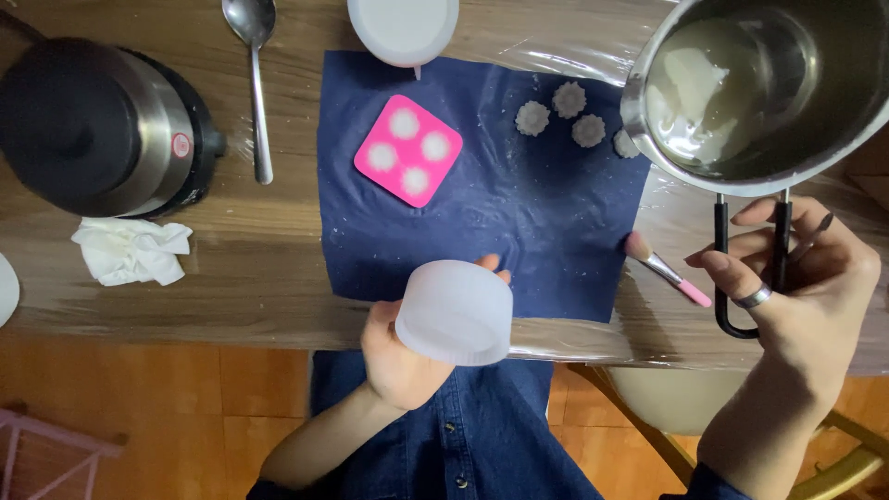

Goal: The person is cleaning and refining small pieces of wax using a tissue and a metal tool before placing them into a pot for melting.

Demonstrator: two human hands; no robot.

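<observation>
My left hand [394, 356] holds a white translucent cup [456, 312] tilted toward me, over the table's front edge. My right hand [801, 287] grips the black wire handle [732, 268] of a steel pot [755, 88] held up at the right, with pale liquid and white residue inside. On a dark blue cloth [519, 222] lies a pink square mould [408, 149] with several white-filled cavities. Three small grey flower-shaped casts [561, 116] sit on the cloth near the pot.
A black and steel kettle [97, 120] stands at the left, a crumpled white tissue [131, 250] in front of it. A metal spoon [257, 74], a white round container [403, 28] and a pink-handled brush [662, 268] lie on the plastic-covered wooden table.
</observation>
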